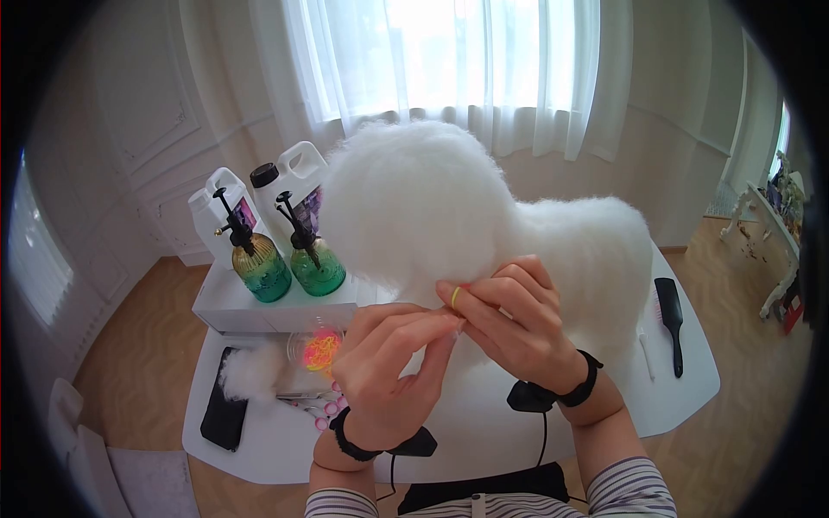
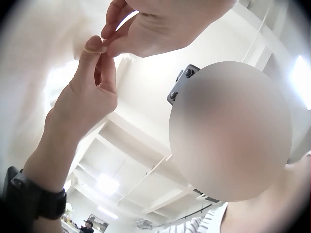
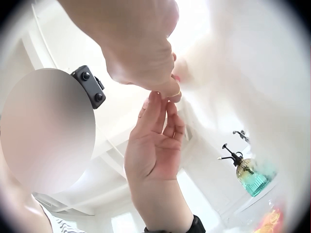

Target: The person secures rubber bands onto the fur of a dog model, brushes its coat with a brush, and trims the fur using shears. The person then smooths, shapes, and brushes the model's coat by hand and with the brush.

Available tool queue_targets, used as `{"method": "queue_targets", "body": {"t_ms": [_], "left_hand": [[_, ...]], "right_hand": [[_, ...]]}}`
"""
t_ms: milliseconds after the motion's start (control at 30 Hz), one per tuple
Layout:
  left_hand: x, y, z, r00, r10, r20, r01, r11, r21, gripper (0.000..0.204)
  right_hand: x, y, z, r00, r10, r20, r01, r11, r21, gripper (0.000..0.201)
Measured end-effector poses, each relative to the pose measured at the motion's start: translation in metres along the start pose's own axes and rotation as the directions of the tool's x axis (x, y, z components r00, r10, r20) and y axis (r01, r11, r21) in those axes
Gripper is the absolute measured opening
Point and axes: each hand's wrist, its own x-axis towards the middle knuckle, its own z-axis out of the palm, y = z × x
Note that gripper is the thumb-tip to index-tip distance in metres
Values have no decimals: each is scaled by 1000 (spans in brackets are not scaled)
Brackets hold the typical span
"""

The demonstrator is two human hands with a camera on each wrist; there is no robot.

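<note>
Below the head of a fluffy white animal-shaped form (image 1: 414, 207), both hands meet at the fingertips. A thin yellow band (image 1: 455, 298) loops over a digit of my right hand (image 1: 522, 324), whose other fingers are curled against the fluff. My left hand (image 1: 393, 363) has thumb and index finger together beside it. In the left wrist view the band (image 2: 92, 51) stretches from the thumb of the right hand (image 2: 80, 97) to the fingertips of the left hand (image 2: 165, 24). A small pink-red spot (image 3: 177, 78) shows by the right hand (image 3: 131, 48) in the right wrist view; whether fluff is pinched is hidden.
Two green spray bottles (image 1: 261, 274) and white jugs (image 1: 294, 173) stand on a white box (image 1: 259, 306) at left. Below are a bowl of colourful bands (image 1: 319, 350), pink-handled scissors (image 1: 323, 423), loose fluff (image 1: 250, 371) and a black case (image 1: 222, 423). A black brush (image 1: 671, 328) lies right.
</note>
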Motion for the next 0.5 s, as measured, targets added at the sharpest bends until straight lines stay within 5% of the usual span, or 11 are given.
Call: {"method": "queue_targets", "body": {"t_ms": [133,233,333,500], "left_hand": [[1,6,-13,996,20,89,-22,1000,17,22],[1,7,-17,999,-23,38,30,983,-182,22],[1,3,-15,997,44,-62,-42,999,26,21],[4,3,-8,987,-71,144,71,997,9,19]], "right_hand": [[-7,0,-2,998,63,3,-63,993,100,23],[-11,0,-4,998,59,-10,-58,993,106,20],[-14,-3,-8,999,47,15,-48,991,125,21],[-19,-5,-9,998,-17,-55,14,999,-47,23]]}}
